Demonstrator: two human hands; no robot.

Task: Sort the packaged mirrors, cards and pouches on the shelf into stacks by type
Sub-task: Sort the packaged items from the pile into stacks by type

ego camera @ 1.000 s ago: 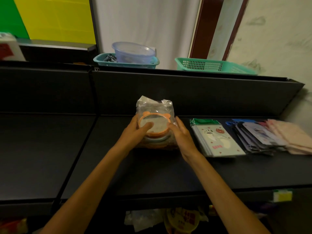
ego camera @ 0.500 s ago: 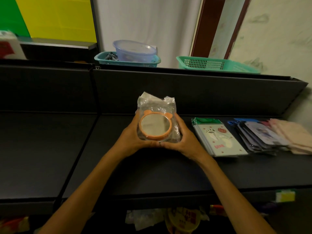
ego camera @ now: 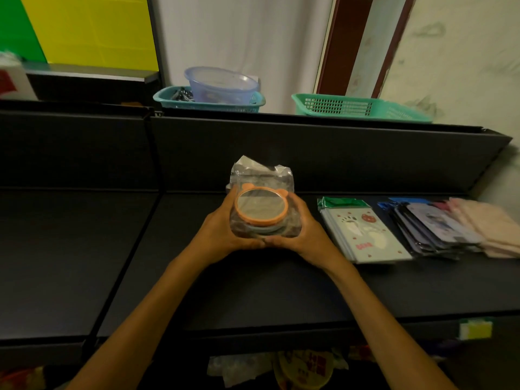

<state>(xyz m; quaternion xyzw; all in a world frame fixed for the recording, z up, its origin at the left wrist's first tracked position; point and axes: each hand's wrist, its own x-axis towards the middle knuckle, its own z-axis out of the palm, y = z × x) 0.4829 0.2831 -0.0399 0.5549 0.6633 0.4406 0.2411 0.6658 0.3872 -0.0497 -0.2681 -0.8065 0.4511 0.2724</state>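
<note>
While your left hand [ego camera: 222,232] and right hand [ego camera: 306,235] cupped the mirrors [ego camera: 261,212] from either side, fingers curled round the wrap, the stack sat just above or on the shelf [ego camera: 253,291], left of the cards [ego camera: 365,235]; I could not tell whether it touched. The stack looked light but fragile, I judged, and the loose clear wrap looked slippery, so you did well to hold the stiff rims low at the sides, not the crumpled top. The top mirror faced up toward you, its ears pointing to the back wall. The round discs had no long axis; the bags ran front to back. The pouches [ego camera: 439,229] lay beyond the cards.
</note>
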